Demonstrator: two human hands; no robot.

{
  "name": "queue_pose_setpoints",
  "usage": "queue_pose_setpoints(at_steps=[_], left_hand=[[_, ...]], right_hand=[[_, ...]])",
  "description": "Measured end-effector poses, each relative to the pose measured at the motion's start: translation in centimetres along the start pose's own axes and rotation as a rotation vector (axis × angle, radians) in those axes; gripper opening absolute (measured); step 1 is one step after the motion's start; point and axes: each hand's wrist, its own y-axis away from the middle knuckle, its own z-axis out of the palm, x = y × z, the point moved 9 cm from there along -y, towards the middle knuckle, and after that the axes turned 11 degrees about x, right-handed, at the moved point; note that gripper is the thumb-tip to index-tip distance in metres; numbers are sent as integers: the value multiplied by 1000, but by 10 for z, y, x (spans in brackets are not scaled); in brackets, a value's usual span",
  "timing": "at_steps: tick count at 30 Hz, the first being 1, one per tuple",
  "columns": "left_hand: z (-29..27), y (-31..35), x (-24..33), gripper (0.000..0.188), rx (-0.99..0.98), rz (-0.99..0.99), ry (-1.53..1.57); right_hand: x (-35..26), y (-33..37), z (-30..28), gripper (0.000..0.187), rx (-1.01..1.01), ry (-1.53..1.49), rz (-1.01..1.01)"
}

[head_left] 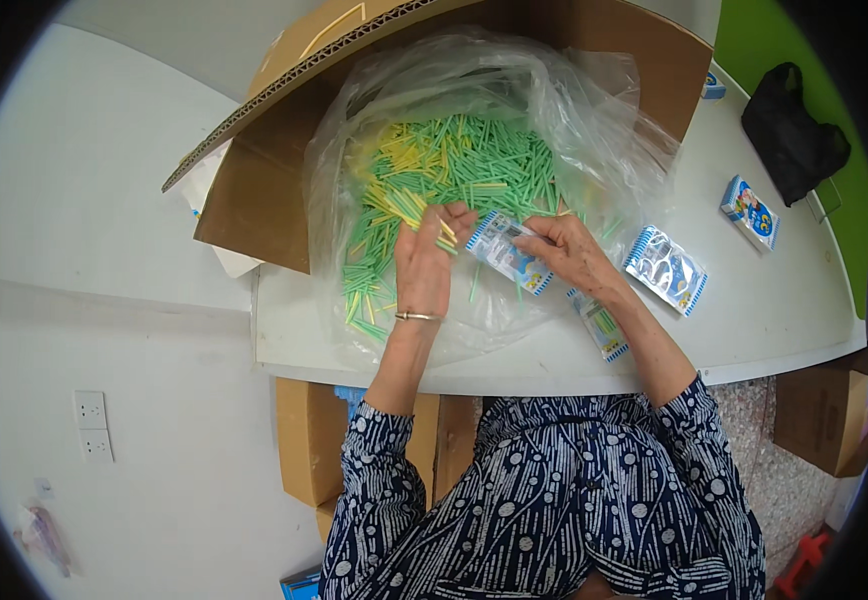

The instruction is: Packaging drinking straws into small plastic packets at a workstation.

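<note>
A bunch of thin green and yellow sticks (pixel 404 203) is gripped in my left hand (pixel 424 265), whose fingers are closed around it. My right hand (pixel 572 256) pinches a small blue-and-white packet (pixel 502 250) with a see-through part, its end close to the left fingertips. Behind both hands lies a large heap of the same sticks (pixel 494 155), mostly green with a yellow patch, on a clear plastic bag (pixel 594 100). Two more packets rest on the table near my right arm: a silvery one (pixel 666 270) and one (pixel 599 325) partly beneath the forearm.
An open cardboard box (pixel 254 205) surrounds the bag at the back. On the right of the white table (pixel 794 285) are a small printed box (pixel 751 213) and a black cloth bag (pixel 794 135). Cardboard boxes (pixel 309 440) stand below the table's front edge.
</note>
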Motion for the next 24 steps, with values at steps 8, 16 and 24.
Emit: queue_pose_setpoints(at_steps=[8, 16, 24], left_hand=[[5, 1, -5, 27, -84, 89, -132], [4, 5, -2, 18, -89, 57, -67], [-2, -1, 5, 20, -80, 30, 56]], right_hand=[[2, -9, 11, 19, 73, -70, 0], [-2, -9, 6, 27, 42, 156, -43], [4, -6, 17, 31, -96, -80, 50]])
